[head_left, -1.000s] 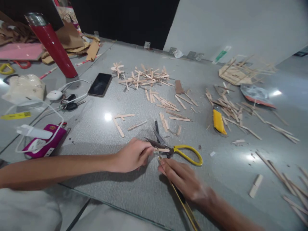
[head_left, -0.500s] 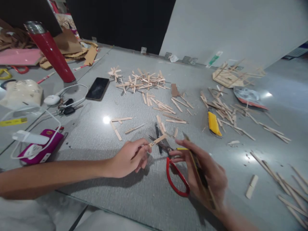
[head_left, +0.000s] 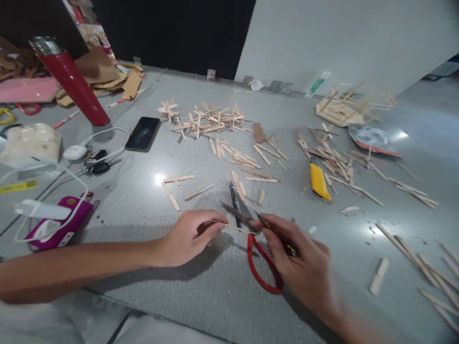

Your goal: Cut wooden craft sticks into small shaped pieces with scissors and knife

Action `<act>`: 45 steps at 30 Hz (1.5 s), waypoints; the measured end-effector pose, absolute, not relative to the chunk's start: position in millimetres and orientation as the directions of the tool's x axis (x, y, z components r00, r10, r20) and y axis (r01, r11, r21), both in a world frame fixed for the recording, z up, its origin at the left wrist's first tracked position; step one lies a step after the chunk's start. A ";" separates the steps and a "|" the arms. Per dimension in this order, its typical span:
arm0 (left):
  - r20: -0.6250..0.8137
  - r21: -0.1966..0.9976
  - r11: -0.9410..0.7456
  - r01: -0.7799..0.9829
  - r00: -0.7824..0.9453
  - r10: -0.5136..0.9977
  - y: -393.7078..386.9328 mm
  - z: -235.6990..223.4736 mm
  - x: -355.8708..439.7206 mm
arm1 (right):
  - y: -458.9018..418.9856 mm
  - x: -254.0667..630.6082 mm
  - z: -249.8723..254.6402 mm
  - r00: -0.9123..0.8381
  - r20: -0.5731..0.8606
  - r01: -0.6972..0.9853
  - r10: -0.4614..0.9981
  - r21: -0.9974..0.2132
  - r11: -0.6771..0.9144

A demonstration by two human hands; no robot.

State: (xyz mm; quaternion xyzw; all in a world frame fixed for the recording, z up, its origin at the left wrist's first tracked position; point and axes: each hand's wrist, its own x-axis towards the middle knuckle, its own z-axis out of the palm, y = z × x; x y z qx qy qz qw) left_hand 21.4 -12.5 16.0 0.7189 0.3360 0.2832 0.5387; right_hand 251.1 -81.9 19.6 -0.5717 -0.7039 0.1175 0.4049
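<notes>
My left hand (head_left: pixel 195 236) pinches a craft stick (head_left: pixel 235 228) between thumb and fingertips; the stick shows nearly edge-on and points right. My right hand (head_left: pixel 299 253) is closed around a slim, dark, pointed tool (head_left: pixel 263 219). Most of that tool lies hidden in the palm, so its kind is unclear. Between the hands, red-handled scissors (head_left: pixel 263 270) rest on the table with blades apart, their pivot close by my right fingertips. A black pen-like stick (head_left: pixel 234 198) lies by the blades. Several loose craft sticks (head_left: pixel 238 185) are just beyond.
Joined craft sticks (head_left: pixel 215 119) stand farther back. A yellow-handled tool (head_left: pixel 318 181) lies among sticks at right, in front of a stick-built frame (head_left: pixel 340 110). To the left are a phone (head_left: pixel 143 134), keys (head_left: pixel 98 165), a purple case (head_left: pixel 62 224), white cables and a red flask (head_left: pixel 71 81).
My left hand has turned the craft stick from a raised, face-on slant to nearly level and edge-on. My right hand has rotated and its fingers have closed more around the tool.
</notes>
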 end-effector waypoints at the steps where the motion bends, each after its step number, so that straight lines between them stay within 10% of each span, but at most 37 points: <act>1: 0.028 0.968 -0.174 0.180 0.611 0.791 -12.1 15.9 21.6 | -82.4 254.2 19.0 -0.119 0.448 0.752 0.886 -0.542 0.375; 15: -0.352 0.928 0.124 0.352 0.716 0.603 3.6 17.1 20.8 | -86.9 251.2 18.2 -0.586 0.356 0.777 0.728 -0.009 0.630; 26: -0.487 0.869 0.094 0.486 0.804 0.340 26.8 27.6 12.4 | -87.4 235.9 19.8 -0.637 0.423 0.731 0.645 0.067 0.679; 45: -0.417 0.898 0.003 0.441 0.847 0.328 27.7 24.6 14.6 | -85.5 236.2 15.9 -0.686 0.380 0.683 0.621 0.040 0.730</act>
